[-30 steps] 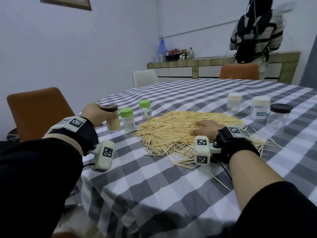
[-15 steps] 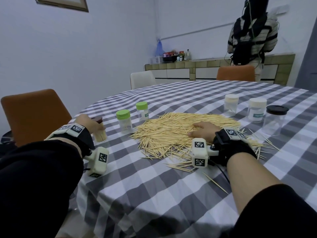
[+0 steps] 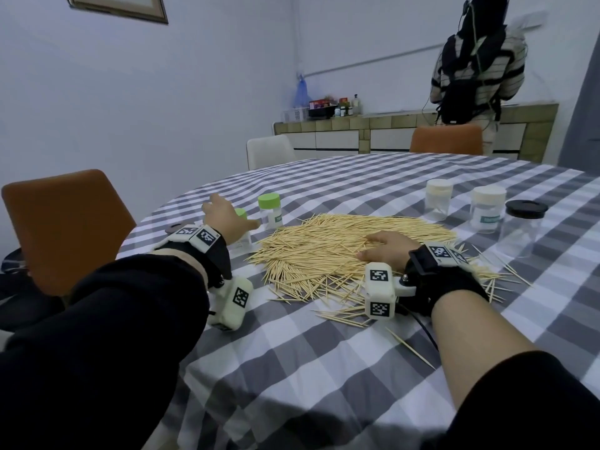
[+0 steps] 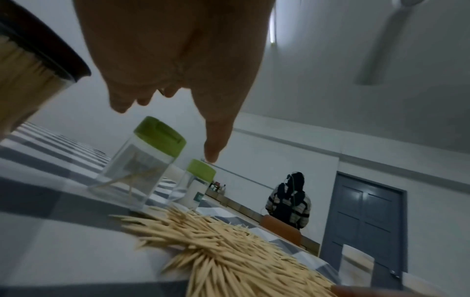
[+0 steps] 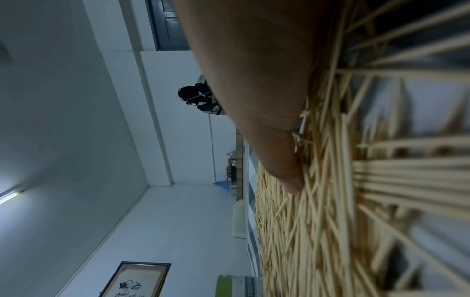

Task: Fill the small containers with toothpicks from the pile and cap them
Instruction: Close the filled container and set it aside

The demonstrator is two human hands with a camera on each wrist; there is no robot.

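A wide pile of toothpicks [image 3: 324,248] lies on the checked tablecloth [image 3: 324,368]. My right hand [image 3: 386,246] rests flat on the pile's near side, fingers straight, holding nothing. My left hand [image 3: 227,216] hovers open over the nearer green-capped container [image 3: 242,213], which it partly hides. In the left wrist view the fingers [image 4: 213,148] spread above that container [image 4: 142,170], which holds a few toothpicks. A second green-capped container [image 3: 269,211] stands just beyond. A brown-capped container full of toothpicks [image 4: 23,80] stands behind my left wrist, its lid [image 3: 171,228] barely showing.
Two white-capped containers [image 3: 438,203] [image 3: 487,212] and a black-lidded jar [image 3: 526,228] stand right of the pile. Loose toothpicks [image 3: 409,347] lie near my right wrist. Orange chairs [image 3: 65,222] ring the table. A person [image 3: 474,66] stands at the far counter.
My left hand set the brown-capped full container down at the table's left edge, let go and moved right over the nearer green-capped container. The right hand stayed on the pile.
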